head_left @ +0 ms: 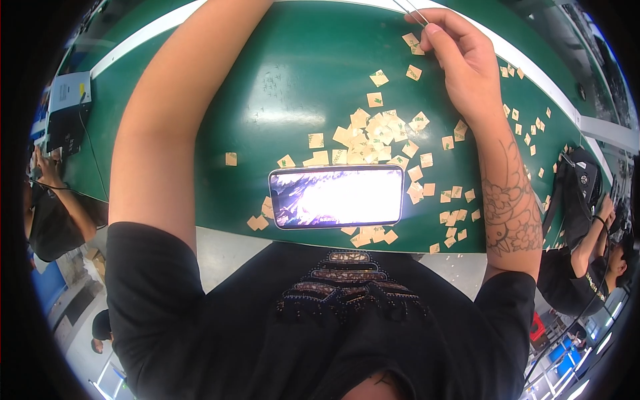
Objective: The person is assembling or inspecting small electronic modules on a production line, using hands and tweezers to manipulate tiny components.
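Observation:
At the far edge of the green table (pixel 257 133), the thumb and fingers of my right hand (pixel 463 60) pinch a pair of thin metal tweezers (pixel 413 13). The tweezer tips run out of the picture at the top, so what they touch is hidden. Small beige paper squares (pixel 413 72) lie just below that hand. My left forearm (pixel 177 80) reaches across the table and leaves the top edge; the left hand is out of sight. Near me, a lit phone (pixel 335 197) lies screen up in front of a loose pile of the same squares (pixel 379 133).
More squares (pixel 453 217) are scattered on the right side of the table. A dark backpack (pixel 577 183) rests at the right edge, with a person (pixel 587 273) beyond. To the left are a pale box (pixel 70 90) and another person's hand (pixel 48 167).

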The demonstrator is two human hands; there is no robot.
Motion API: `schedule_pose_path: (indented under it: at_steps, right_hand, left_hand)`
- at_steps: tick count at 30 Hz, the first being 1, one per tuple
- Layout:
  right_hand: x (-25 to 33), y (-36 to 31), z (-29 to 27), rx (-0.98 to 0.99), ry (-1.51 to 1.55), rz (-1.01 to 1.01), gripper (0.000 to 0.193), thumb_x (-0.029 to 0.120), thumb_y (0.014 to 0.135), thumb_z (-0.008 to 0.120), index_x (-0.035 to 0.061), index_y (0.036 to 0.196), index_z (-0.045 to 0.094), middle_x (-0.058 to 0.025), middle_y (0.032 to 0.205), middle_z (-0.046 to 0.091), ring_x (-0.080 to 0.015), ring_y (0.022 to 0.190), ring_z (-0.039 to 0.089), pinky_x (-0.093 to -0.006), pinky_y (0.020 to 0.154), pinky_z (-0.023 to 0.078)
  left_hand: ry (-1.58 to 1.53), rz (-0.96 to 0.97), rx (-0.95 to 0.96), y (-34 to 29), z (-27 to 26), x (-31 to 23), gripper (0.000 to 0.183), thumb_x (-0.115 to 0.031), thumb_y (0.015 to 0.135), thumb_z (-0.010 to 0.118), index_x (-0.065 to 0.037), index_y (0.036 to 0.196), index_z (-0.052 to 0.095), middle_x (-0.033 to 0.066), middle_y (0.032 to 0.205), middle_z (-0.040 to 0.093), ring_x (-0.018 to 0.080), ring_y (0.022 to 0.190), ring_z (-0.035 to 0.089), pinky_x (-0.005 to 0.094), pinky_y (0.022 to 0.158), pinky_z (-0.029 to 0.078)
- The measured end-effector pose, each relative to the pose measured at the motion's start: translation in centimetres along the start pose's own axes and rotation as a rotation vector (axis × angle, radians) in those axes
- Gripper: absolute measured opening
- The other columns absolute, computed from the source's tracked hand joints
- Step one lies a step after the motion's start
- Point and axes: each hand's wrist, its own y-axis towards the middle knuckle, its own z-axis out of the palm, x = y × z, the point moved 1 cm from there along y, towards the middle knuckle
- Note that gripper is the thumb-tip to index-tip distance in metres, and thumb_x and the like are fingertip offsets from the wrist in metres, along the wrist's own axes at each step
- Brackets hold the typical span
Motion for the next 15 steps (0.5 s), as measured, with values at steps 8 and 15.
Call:
schedule_pose_path:
  at_steps: [8, 15]
  right_hand:
    - [0.2, 0.1, 0.3, 0.002, -0.003, -0.008, 0.019, 0.002, 0.104, 0.056, -0.0032, 0.116, 0.070, -0.0021, 0.098, 0.071, -0.0078, 0.087, 0.064, -0.0230, 0.082, 0.052]
    - [-0.1, 0.2, 0.0, -0.005, -0.052, -0.009, 0.018, 0.002, 0.104, 0.056, -0.0032, 0.115, 0.070, -0.0020, 0.099, 0.071, -0.0075, 0.086, 0.063, -0.0229, 0.081, 0.052]
  left_hand:
    - [0.009, 0.108, -0.047, -0.2, -0.4, -0.7, 0.016, -0.005, 0.091, 0.060, -0.002, 0.101, 0.072, 0.0237, 0.107, 0.071, 0.0419, 0.108, 0.067, 0.0472, 0.096, 0.053]
    - [-0.048, 0.134, 0.015, 0.1, -0.3, -1.8, 0.020, -0.003, 0.090, 0.058, -0.002, 0.105, 0.071, 0.0226, 0.106, 0.071, 0.0411, 0.105, 0.069, 0.0469, 0.093, 0.054]
